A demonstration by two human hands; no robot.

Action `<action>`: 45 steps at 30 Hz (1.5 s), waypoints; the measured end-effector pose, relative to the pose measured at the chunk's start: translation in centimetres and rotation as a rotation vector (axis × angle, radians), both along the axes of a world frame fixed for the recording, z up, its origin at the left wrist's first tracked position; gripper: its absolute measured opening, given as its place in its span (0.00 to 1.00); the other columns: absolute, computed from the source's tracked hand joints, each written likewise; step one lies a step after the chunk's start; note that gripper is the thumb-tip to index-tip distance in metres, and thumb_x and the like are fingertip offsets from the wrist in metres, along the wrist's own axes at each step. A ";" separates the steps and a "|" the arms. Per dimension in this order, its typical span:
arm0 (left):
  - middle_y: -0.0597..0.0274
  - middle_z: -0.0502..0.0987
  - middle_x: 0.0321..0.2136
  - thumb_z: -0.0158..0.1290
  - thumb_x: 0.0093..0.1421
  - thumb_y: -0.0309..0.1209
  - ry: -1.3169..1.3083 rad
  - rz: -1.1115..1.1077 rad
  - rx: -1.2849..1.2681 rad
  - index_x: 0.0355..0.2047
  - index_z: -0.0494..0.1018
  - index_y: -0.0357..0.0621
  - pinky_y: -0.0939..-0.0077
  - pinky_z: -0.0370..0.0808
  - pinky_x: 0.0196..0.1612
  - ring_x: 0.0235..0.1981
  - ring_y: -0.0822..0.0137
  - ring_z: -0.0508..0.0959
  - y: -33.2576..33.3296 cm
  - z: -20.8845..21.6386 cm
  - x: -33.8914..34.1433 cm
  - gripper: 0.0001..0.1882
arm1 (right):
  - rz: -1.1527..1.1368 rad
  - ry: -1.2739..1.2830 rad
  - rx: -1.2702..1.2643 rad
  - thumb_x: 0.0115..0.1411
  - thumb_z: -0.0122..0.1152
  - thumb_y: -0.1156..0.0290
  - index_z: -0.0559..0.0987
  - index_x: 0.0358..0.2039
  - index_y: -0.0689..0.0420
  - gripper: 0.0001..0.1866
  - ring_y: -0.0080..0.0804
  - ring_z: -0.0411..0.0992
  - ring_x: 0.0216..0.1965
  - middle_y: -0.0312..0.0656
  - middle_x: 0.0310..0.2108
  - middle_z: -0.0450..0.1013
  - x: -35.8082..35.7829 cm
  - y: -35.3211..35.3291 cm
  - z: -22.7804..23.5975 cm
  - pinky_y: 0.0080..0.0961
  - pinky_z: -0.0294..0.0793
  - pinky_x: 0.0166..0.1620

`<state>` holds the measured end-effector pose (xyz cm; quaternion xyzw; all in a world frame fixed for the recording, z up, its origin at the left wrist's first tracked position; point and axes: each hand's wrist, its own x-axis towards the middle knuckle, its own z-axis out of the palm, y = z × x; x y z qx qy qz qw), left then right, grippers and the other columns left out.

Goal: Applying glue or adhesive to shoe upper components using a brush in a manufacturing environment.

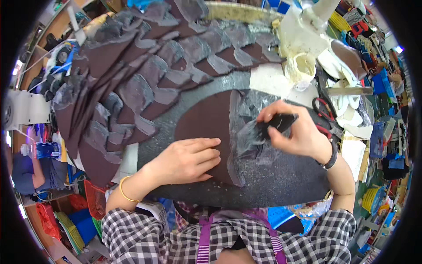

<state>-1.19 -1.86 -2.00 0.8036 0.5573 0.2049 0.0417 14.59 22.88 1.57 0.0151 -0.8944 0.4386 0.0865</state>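
Observation:
A dark brown curved fabric piece [204, 121] lies on the black work surface [281, 180]. My left hand [187, 160] presses flat on its lower part, fingers together. My right hand [294, 127] grips a small black tool [277, 123] at the piece's right edge, where a thin translucent grey lining [246, 141] overlaps the brown fabric. A gold bangle sits on my left wrist and a black band on my right wrist.
A big fan of similar brown pieces with grey lining patches [145, 66] is spread across the upper left. A cream glue pot [303, 66] and white shaped pieces [347, 110] stand at the upper right, with red-handled scissors [323, 110] beside them. Cluttered shelves surround the table.

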 end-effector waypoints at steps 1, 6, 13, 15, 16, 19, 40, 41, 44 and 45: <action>0.63 0.74 0.40 0.64 0.39 0.36 0.010 0.005 -0.023 0.37 0.74 0.42 0.69 0.72 0.54 0.54 0.61 0.72 -0.2 0.3 0.1 0.23 | -0.023 0.049 0.105 0.48 0.57 0.80 0.70 0.35 0.61 0.12 0.35 0.75 0.37 0.44 0.34 0.75 -0.1 0.8 0.2 0.27 0.73 0.44; 0.62 0.74 0.44 0.64 0.37 0.33 0.037 0.036 -0.061 0.41 0.75 0.41 0.66 0.73 0.53 0.56 0.58 0.70 -0.1 0.9 1.0 0.26 | 0.052 0.357 0.137 0.49 0.61 0.74 0.72 0.37 0.59 0.13 0.41 0.75 0.32 0.46 0.30 0.74 -5.0 0.6 0.4 0.30 0.74 0.37; 0.56 0.73 0.51 0.48 0.51 0.19 -0.143 0.253 0.087 0.50 0.70 0.42 0.61 0.68 0.58 0.55 0.56 0.71 -1.0 -1.2 1.3 0.23 | -0.591 0.418 0.507 0.49 0.72 0.65 0.74 0.32 0.58 0.16 0.38 0.73 0.23 0.45 0.23 0.73 -1.9 6.2 1.2 0.27 0.71 0.27; 0.55 0.77 0.45 0.47 0.48 0.14 -0.357 0.316 0.094 0.49 0.72 0.41 0.65 0.73 0.53 0.49 0.57 0.77 -0.4 0.5 0.6 0.25 | -0.585 0.441 0.735 0.51 0.69 0.66 0.75 0.36 0.57 0.15 0.39 0.72 0.24 0.43 0.30 0.73 0.1 6.4 1.2 0.29 0.70 0.25; 0.54 0.79 0.42 0.47 0.47 0.12 -0.424 0.340 0.108 0.47 0.74 0.40 0.68 0.75 0.51 0.46 0.57 0.79 -0.2 2.1 -0.4 0.25 | -0.558 0.415 0.948 0.47 0.69 0.73 0.76 0.39 0.58 0.17 0.41 0.73 0.28 0.42 0.34 0.74 0.6 6.2 0.8 0.33 0.72 0.30; 0.48 0.80 0.33 0.47 0.54 0.17 -0.580 0.463 0.304 0.41 0.77 0.39 0.69 0.78 0.39 0.35 0.60 0.82 0.0 5.9 -4.5 0.15 | -0.468 0.137 1.105 0.45 0.62 0.81 0.70 0.55 0.58 0.32 0.45 0.71 0.40 0.45 0.42 0.71 3.2 6.2 -2.6 0.36 0.69 0.43; 0.52 0.53 0.66 0.37 0.68 0.45 0.615 -0.096 0.456 0.63 0.58 0.50 0.40 0.41 0.65 0.68 0.47 0.46 10.7 2.1 -0.1 0.26 | -1.932 0.034 0.632 0.63 0.53 0.56 0.77 0.43 0.59 0.19 0.28 0.75 0.32 0.41 0.29 0.76 49.8 -5.0 -3.6 0.26 0.72 0.37; 0.53 0.54 0.65 0.38 0.68 0.45 0.567 -0.326 0.525 0.61 0.61 0.53 0.36 0.41 0.65 0.69 0.48 0.46 12.5 1.3 3.4 0.24 | -2.038 0.122 0.545 0.63 0.53 0.52 0.79 0.36 0.58 0.20 0.28 0.75 0.28 0.40 0.24 0.76 53.7 -6.6 -5.5 0.25 0.71 0.33; 0.62 0.56 0.65 0.45 0.65 0.44 0.427 -0.873 0.651 0.56 0.67 0.63 0.28 0.40 0.63 0.69 0.53 0.46 15.4 -1.4 12.6 0.20 | -2.267 -0.043 -0.020 0.62 0.54 0.54 0.79 0.30 0.59 0.19 0.25 0.73 0.22 0.39 0.21 0.75 65.4 -12.2 -14.3 0.24 0.71 0.27; 0.68 0.56 0.65 0.49 0.62 0.46 0.409 -0.956 0.601 0.57 0.67 0.66 0.29 0.39 0.64 0.69 0.57 0.45 15.4 -0.9 14.7 0.23 | -2.267 -0.087 -0.281 0.61 0.54 0.55 0.79 0.28 0.59 0.19 0.25 0.73 0.20 0.40 0.20 0.75 66.4 -13.0 -16.5 0.24 0.71 0.24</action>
